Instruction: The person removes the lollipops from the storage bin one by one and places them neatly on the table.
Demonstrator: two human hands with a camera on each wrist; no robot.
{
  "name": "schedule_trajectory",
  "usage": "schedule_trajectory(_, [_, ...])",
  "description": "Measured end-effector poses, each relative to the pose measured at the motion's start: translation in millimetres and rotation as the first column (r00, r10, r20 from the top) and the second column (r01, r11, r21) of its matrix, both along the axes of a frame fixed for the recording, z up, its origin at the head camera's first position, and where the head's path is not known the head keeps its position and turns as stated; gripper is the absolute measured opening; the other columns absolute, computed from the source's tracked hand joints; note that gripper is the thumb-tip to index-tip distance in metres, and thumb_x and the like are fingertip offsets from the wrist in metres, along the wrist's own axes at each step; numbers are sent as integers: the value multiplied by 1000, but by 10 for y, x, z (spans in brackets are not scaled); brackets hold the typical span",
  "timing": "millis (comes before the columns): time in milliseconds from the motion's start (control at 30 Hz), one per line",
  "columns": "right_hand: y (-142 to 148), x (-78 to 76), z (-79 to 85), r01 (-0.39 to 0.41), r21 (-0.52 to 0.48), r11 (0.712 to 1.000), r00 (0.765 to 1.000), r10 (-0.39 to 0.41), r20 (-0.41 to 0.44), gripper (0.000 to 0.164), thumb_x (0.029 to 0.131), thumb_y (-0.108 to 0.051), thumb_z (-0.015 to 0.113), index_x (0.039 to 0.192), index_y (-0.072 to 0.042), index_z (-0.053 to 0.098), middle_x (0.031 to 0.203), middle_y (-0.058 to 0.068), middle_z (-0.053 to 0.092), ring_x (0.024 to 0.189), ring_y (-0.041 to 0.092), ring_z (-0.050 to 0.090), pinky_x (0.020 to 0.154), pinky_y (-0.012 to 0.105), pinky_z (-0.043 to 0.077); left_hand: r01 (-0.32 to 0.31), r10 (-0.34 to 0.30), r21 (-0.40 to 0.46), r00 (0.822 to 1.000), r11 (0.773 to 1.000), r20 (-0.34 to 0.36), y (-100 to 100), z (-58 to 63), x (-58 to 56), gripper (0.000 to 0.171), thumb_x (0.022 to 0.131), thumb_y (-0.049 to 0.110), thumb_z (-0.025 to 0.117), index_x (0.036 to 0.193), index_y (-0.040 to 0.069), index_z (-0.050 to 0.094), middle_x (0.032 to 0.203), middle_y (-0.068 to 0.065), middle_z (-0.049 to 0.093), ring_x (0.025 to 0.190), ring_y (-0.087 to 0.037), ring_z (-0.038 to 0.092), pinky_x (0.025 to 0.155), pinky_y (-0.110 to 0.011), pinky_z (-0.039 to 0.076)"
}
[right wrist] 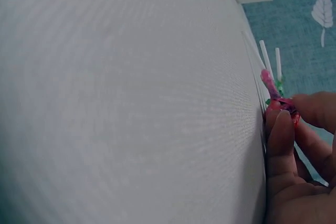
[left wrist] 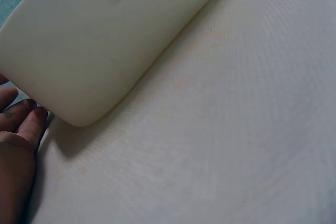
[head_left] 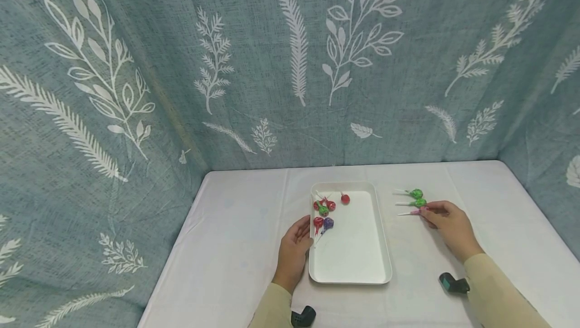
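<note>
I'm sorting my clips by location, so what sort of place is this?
Probably a makeshift filming booth indoors: a leaf-patterned curtain hangs on three sides of a white table, where a tray and lollipops are laid out.

Left hand (head_left: 293,250): lower centre of the head view, fingers loosely bent and directed upward, thumb below them on the right side; partly visible at lower left of its wrist view. Left forearm (head_left: 273,305): pale-sleeved, angled down to the bottom edge. Right hand (head_left: 453,230): right of centre, directed upper left, thumb and fingertips in a pinch. Right forearm (head_left: 500,287): pale-sleeved, slanted toward lower right.
</note>
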State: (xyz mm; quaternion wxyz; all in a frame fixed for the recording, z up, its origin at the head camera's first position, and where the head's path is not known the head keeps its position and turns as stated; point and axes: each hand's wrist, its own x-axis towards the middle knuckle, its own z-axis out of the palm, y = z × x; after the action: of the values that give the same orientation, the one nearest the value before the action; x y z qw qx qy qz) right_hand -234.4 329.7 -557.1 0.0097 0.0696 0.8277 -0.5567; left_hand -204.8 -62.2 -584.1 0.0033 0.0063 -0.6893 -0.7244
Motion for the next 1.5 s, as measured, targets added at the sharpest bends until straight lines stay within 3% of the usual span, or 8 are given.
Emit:
schedule_trajectory(367, [30,7,-23,-1,88,996,1000,-1,24,50,109,-33,69,138,7,61,125,21,68,99,8,63,76,15,57,6,-6,1,1000,1000,-2,-7,-18,-9,56,100,-8,54,156,-2,52,158,-21,54,149,-32,50,116,-28,44])
schedule_trajectory(600, [-3,13,25,6,54,999,1000,-8,25,48,110,-28,69,138,9,59,127,23,68,95,1,65,78,15,59,5,-5,13,1000,1000,0,-1,-2,-7,57,100,-9,54,156,-3,52,158,-22,54,148,-33,50,116,-29,45])
schedule_trajectory(867, [-25,-6,64,6,-16,1000,1000,-6,20,48,109,-22,70,138,13,54,128,27,66,95,2,70,81,19,62,-5,5,-12,1000,1000,11,3,12,-5,57,99,-8,54,156,-3,52,156,-20,55,147,-32,51,115,-28,47])
schedule_trajectory(1200, [-18,-14,131,13,25,1000,999,-14,28,51,109,-30,70,139,9,56,128,25,66,96,8,71,76,22,61,-9,10,-13,1000,1000,14,13,11,-17,58,98,-8,55,156,-1,54,156,-19,56,147,-32,51,115,-28,47])
schedule_trajectory(1500, [-48,-55,213,17,52,998,1000,-15,-26,46,110,-26,67,141,7,58,115,22,74,94,14,72,76,19,60,-8,8,5,1000,1000,13,17,17,-21,58,98,-9,55,156,-2,53,157,-22,55,148,-33,51,116,-29,46])
